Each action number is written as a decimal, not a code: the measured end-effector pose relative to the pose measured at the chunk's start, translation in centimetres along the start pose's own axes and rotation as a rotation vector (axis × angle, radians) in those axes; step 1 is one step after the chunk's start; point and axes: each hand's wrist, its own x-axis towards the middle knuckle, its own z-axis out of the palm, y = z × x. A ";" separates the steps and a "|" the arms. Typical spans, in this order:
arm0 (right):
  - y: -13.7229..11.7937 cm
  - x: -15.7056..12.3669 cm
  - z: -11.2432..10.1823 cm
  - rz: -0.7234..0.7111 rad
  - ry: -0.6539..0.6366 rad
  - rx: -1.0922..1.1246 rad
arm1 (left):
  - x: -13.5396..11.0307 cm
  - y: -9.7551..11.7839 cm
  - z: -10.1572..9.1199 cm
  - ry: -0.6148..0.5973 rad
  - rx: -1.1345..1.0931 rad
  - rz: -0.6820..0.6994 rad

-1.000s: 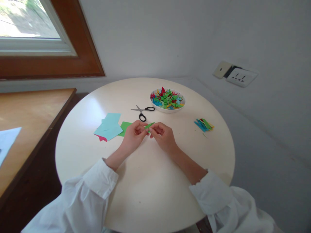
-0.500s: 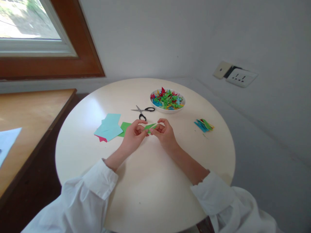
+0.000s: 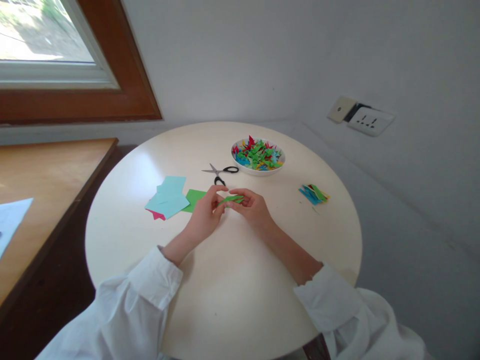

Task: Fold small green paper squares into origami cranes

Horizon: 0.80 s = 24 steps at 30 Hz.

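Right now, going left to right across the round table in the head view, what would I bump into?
blue paper sheets → left hand → green folded paper pinched by both hands → right hand → small pile of coloured scraps

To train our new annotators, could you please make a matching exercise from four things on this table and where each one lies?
Things:
1 scissors
2 white bowl
3 light blue sheets
4 green folded paper

Places:
A pinched between left hand and right hand
B flat on the table, just left of the bowl
C filled with coloured folded pieces
D atop a pink sheet, left of the hands

Pairs: 1-B; 2-C; 3-D; 4-A.
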 end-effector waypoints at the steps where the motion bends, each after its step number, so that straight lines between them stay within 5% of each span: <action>1: 0.0 0.0 0.0 -0.009 0.006 -0.016 | 0.0 0.1 0.0 -0.001 -0.003 -0.001; 7: 0.3 -0.1 -0.2 -0.034 0.010 0.001 | 0.1 0.9 0.1 0.016 -0.201 -0.120; 15: 0.3 -0.3 -0.4 -0.153 0.036 -0.103 | 0.2 1.2 0.0 -0.107 -0.766 -0.535; 24: -0.3 -0.8 -0.7 -0.355 -0.033 -0.360 | 0.2 0.6 -0.1 -0.055 -0.880 -0.536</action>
